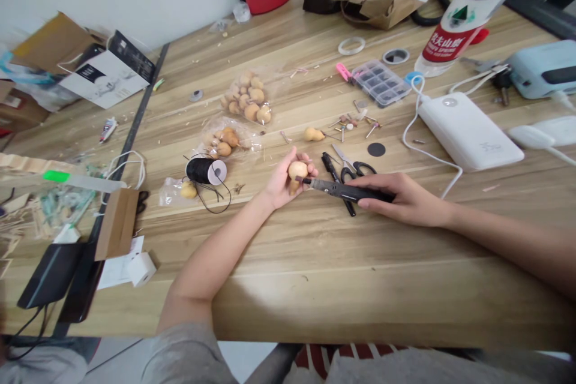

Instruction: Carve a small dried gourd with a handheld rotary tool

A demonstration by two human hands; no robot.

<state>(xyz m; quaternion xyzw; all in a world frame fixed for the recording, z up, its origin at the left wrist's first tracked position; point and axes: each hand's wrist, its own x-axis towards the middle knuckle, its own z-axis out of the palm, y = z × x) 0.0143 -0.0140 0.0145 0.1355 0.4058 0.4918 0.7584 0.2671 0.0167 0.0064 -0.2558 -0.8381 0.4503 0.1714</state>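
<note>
My left hand (284,179) is closed around a small pale gourd (297,171), its fingers curled behind it. In my right hand (400,199) is a black rotary tool (346,191), held like a pen and pointing left. The tool's tip meets the gourd or is very close to it; I cannot tell which. Just beyond the tool lie scissors (348,163) with black handles and a black marker pen (335,171). Another small gourd (314,134) rests on the table above my left hand, near several small grinding bits (348,123).
Bags of small gourds (247,98) and a spool of black cord (207,171) lie to the left. A white power bank (470,131) with a cable, a compartment box (380,82) and a large water bottle (463,27) stand right. Cardboard boxes (108,72) are at the far left.
</note>
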